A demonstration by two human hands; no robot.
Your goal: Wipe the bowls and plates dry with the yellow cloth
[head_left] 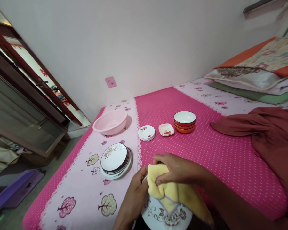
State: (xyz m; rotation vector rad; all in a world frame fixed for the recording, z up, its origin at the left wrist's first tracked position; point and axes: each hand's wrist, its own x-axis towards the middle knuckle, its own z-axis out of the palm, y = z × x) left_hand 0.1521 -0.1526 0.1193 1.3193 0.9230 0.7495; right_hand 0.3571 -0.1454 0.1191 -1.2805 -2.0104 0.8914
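My left hand [135,198] grips the left rim of a white plate with a brown floral pattern [166,217], held over the near edge of the bed. My right hand [176,169] is closed on a yellow cloth [175,193] and presses it against the plate's upper face. The cloth drapes down over the right part of the plate and hides it. A stack of large white plates [114,158] lies just to the left of my hands.
On the pink bedsheet [218,153] stand a pink basin [110,122], a stack of small white plates [146,132], small square dishes [166,129] and stacked red and orange bowls [184,121]. A maroon garment [268,134] and folded bedding [259,76] lie right. A cabinet [19,105] stands left.
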